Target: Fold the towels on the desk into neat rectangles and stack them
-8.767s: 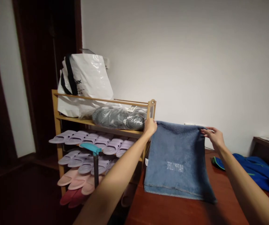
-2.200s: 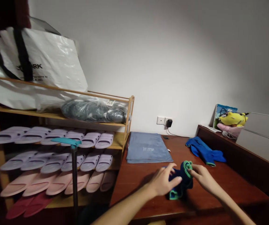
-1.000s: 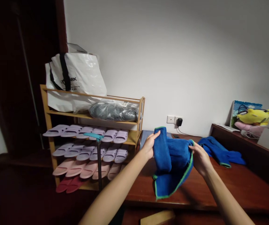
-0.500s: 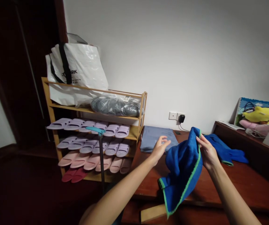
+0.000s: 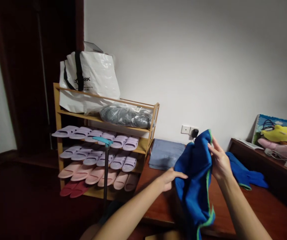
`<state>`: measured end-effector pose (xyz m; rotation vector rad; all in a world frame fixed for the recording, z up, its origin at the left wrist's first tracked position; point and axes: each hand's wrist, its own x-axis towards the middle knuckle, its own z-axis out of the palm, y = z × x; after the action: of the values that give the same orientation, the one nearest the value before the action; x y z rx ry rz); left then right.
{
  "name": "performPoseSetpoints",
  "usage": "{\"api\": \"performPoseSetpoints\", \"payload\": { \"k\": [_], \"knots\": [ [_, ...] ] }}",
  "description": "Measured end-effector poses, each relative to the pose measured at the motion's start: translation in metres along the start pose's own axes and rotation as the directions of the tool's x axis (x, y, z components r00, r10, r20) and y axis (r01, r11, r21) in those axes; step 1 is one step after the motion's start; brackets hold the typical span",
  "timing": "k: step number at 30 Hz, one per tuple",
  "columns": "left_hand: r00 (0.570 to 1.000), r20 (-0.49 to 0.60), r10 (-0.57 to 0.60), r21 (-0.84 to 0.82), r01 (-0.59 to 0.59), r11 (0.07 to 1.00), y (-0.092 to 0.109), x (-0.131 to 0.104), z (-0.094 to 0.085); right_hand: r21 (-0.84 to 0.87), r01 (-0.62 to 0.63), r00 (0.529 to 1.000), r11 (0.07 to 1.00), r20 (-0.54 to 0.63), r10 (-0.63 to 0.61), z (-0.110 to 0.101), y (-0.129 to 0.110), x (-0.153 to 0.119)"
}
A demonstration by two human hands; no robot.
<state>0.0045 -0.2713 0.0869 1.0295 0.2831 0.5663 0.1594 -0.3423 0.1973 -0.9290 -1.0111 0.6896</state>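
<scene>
A blue cloth with green edging [image 5: 194, 180] hangs in front of me over the wooden table [image 5: 158, 200]. My right hand [image 5: 219, 160] pinches its upper right edge between thumb and fingers. At the cloth's left side, my left hand [image 5: 169, 178] has its thumb lying on the fabric and its fingers curled behind, gripping it. Behind the left hand lies a folded grey-blue cloth [image 5: 164, 155] with faint lettering. Another blue cloth with green edging [image 5: 248, 173] rests on the table to the right of my right hand.
A wooden rack [image 5: 57, 116] at left holds rows of slippers [image 5: 98, 156], a white bag [image 5: 93, 73] and a plastic-wrapped bundle [image 5: 125, 115]. A blue-topped pole [image 5: 105, 166] stands before it. A raised shelf [image 5: 270, 156] at right carries a yellow plush toy [image 5: 282, 134].
My left hand has moved down and taken hold of the cloth's left side. The cloth's lower part now hangs farther down and right. The view has shifted slightly.
</scene>
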Motion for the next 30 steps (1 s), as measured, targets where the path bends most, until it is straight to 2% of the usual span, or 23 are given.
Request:
{"api": "performPoseSetpoints", "payload": {
  "k": [2,5,7,8,9,10,11,12,14,15,17,19,20,22,25,27,29,30],
  "knots": [
    [1.000,-0.012,-0.004,-0.069,0.003,0.998,0.002,-0.014,-0.014,-0.003,-0.010,0.998,1.000,-0.057,0.010,-0.020,-0.002,0.006],
    [0.998,0.010,0.056,-0.063,-0.055,0.996,0.005,-0.039,-0.036,-0.069,-0.066,0.996,0.995,-0.064,0.061,-0.054,0.002,0.012],
    [0.992,-0.082,0.099,0.020,-0.098,0.995,0.006,-0.051,-0.046,-0.157,-0.133,0.991,0.979,-0.053,0.126,-0.073,0.011,0.015],
    [0.973,-0.175,0.149,0.104,-0.132,0.986,0.006,-0.056,-0.048,-0.207,-0.171,0.985,0.963,-0.054,0.163,-0.078,0.016,0.015],
    [0.934,-0.269,0.235,0.218,-0.179,0.959,0.006,-0.059,-0.047,-0.264,-0.195,0.981,0.945,-0.056,0.187,-0.081,0.022,0.016],
    [0.878,-0.327,0.349,0.354,-0.229,0.907,0.006,-0.062,-0.041,-0.318,-0.199,0.980,0.927,-0.057,0.191,-0.081,0.028,0.017],
    [0.826,-0.323,0.463,0.494,-0.269,0.826,0.005,-0.064,-0.033,-0.365,-0.185,0.983,0.912,-0.053,0.178,-0.078,0.032,0.017],
    [0.792,-0.254,0.556,0.620,-0.308,0.722,0.004,-0.066,-0.021,-0.403,-0.155,0.988,0.902,-0.045,0.149,-0.072,0.036,0.018],
    [0.788,0.038,0.614,0.769,-0.415,0.486,0.000,-0.067,0.005,-0.448,-0.074,0.997,0.891,-0.017,0.074,-0.055,0.038,0.020],
    [0.776,0.206,0.596,0.796,-0.487,0.359,-0.003,-0.066,0.018,-0.450,-0.038,0.999,0.892,-0.003,0.041,-0.044,0.036,0.021],
    [0.714,0.481,0.508,0.799,-0.595,0.079,-0.013,-0.058,0.036,-0.499,0.068,0.998,0.864,0.040,-0.055,-0.022,0.030,0.020],
    [0.683,0.622,0.383,0.776,-0.602,-0.188,-0.026,-0.044,0.043,-0.623,0.231,0.972,0.748,0.123,-0.198,-0.005,0.020,0.017],
    [0.693,0.643,0.327,0.765,-0.571,-0.297,-0.034,-0.035,0.043,-0.687,0.306,0.950,0.659,0.171,-0.262,-0.001,0.014,0.014],
    [0.736,0.624,0.262,0.755,-0.481,-0.445,-0.050,-0.019,0.037,-0.779,0.390,0.907,0.490,0.234,-0.349,-0.001,0.002,0.010],
    [0.783,0.567,0.254,0.760,-0.380,-0.527,-0.066,-0.010,0.023,-0.858,0.391,0.857,0.333,0.207,-0.472,-0.022,-0.016,0.010],
    [0.790,0.564,0.240,0.754,-0.375,-0.539,-0.068,-0.016,0.012,-0.908,0.382,0.781,0.175,0.215,-0.586,-0.046,-0.025,0.014],
    [0.800,0.561,0.212,0.752,-0.386,-0.534,-0.064,-0.027,0.002,-0.923,0.383,0.712,-0.048,0.328,-0.622,-0.072,-0.028,0.021],
    [0.810,0.552,0.196,0.756,-0.387,-0.528,-0.061,-0.032,-0.002,-0.908,0.386,0.700,-0.166,0.405,-0.588,-0.083,-0.026,0.024]
  ]
}}
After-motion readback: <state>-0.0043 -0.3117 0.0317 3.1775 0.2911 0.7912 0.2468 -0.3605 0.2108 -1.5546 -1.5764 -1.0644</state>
